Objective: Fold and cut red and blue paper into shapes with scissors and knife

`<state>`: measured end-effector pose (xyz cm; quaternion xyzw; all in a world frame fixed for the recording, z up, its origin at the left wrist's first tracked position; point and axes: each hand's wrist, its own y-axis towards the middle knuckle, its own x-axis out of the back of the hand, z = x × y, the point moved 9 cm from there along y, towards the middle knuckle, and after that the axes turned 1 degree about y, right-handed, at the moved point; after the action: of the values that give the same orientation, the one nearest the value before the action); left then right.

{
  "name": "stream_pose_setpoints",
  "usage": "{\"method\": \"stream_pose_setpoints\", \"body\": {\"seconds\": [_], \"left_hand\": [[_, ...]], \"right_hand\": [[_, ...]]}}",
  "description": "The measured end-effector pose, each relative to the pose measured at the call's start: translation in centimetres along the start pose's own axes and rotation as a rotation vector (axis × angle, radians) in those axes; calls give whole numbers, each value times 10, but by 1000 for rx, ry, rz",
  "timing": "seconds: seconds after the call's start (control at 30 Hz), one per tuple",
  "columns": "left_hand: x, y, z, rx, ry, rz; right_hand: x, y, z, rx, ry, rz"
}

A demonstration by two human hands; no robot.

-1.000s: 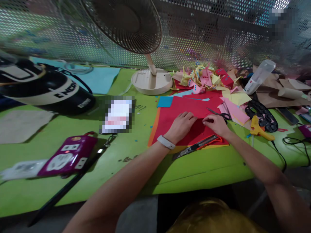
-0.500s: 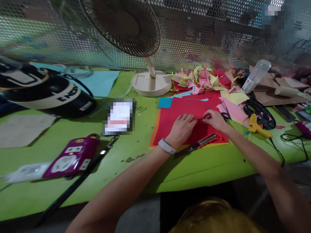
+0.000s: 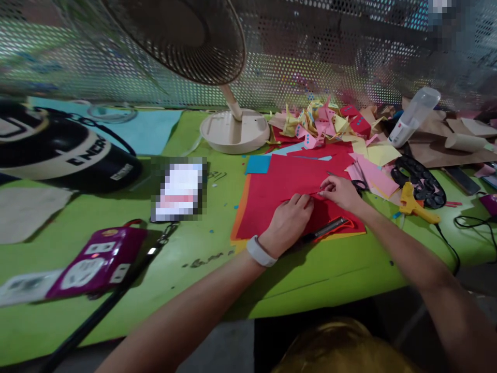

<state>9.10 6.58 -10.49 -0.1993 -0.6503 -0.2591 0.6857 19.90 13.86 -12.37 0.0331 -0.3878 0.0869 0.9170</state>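
A stack of red paper, with orange sheets showing beneath its left edge, lies in front of me. My left hand rests over it, fingers bent and pressed together on a red paper edge. To its right, my right hand pinches that edge between thumb and fingertips. What is under the left fingertips is partly hidden. Just below the hands, a utility knife with an orange-trimmed handle lies on the paper. Black-handled scissors stick out beyond my right hand.
A fan stands at the back beside a heap of folded paper pieces. To the right lie a yellow glue gun and a clear bottle. A phone, purple pouch and black flask occupy the left.
The left hand has slid slightly down and the right hand a little left along the paper. The view has shifted, moving the items on the left further left.
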Motion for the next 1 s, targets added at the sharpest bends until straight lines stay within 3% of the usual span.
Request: {"method": "stream_pose_setpoints", "body": {"seconds": [0.57,1.0], "left_hand": [[3,-5,-6,27,-7,-104],[0,-3,-4,10,-4,-30]], "right_hand": [[1,-4,10,44,-125,0],[1,-7,14,72,-130,-1]]}}
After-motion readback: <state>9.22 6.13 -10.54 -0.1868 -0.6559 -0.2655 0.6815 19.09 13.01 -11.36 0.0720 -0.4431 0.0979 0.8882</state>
